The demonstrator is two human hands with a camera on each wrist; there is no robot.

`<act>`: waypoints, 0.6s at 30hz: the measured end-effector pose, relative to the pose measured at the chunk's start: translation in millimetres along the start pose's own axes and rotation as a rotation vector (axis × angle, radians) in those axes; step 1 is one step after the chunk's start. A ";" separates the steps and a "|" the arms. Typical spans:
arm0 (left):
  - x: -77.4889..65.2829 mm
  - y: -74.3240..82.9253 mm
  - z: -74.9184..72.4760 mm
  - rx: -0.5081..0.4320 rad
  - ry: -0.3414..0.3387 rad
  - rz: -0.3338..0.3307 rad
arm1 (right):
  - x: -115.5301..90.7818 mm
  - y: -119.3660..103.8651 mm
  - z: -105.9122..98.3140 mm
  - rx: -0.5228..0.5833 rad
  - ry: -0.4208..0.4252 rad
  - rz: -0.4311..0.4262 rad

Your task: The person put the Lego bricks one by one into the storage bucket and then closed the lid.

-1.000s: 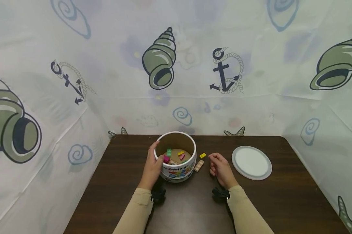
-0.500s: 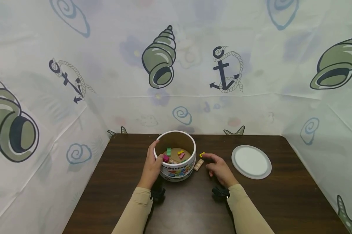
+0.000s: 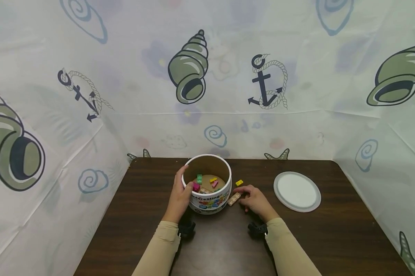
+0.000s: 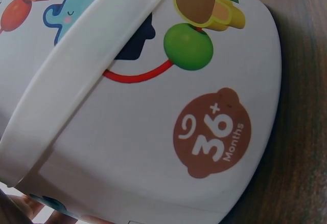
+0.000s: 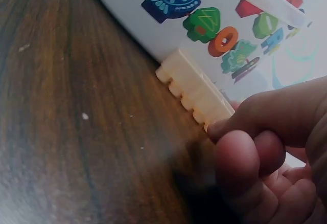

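My left hand (image 3: 178, 197) grips the near-left rim of a round white bucket (image 3: 210, 201), thumb inside and fingers outside. Inside it lie several toy building bricks, among them a magenta brick (image 3: 196, 187), a green brick (image 3: 199, 179) and a yellow brick (image 3: 213, 179). Beside the bucket's right side, my right hand (image 3: 257, 201) pinches the end of a long tan toy brick (image 5: 191, 86) with thumb and index finger. In the right wrist view, the brick lies with its studs facing sideways, close against the bucket wall. A small yellow brick (image 3: 239, 183) lies just beyond that hand.
A white round plate-like disc (image 3: 297, 191) lies flat on the right of the dark wooden table (image 3: 135, 218). A light cloth printed with shells and anchors (image 3: 228, 96) hangs behind and along both sides of the table.
My right index finger has come back from the yellow brick to the tan brick. The tan brick has turned and shifted slightly nearer me. The left hand and bucket stay put.
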State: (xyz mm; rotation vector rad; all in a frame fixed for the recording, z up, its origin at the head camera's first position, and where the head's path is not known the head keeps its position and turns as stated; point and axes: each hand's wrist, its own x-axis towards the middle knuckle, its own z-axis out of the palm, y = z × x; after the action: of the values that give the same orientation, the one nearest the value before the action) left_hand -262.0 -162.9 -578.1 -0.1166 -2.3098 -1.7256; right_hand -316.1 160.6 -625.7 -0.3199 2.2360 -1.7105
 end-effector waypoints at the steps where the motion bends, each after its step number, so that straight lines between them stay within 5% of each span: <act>1: -0.2 -0.3 -0.1 -0.003 -0.001 0.001 | 0.0 0.3 0.7 -0.003 0.001 -0.002; 13: -0.1 -2.0 0.5 0.000 0.004 0.012 | -1.8 -1.5 -0.4 -0.054 -0.049 -0.001; 18: -0.1 -3.0 0.4 0.000 0.001 0.013 | -2.9 -0.7 -4.0 0.035 -0.088 -0.026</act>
State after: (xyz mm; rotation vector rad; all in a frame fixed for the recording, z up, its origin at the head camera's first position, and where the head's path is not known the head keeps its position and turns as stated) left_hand -262.6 -163.5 -581.0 -0.1306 -2.3032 -1.7194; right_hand -314.8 165.1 -623.8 -0.4094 2.1466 -1.7124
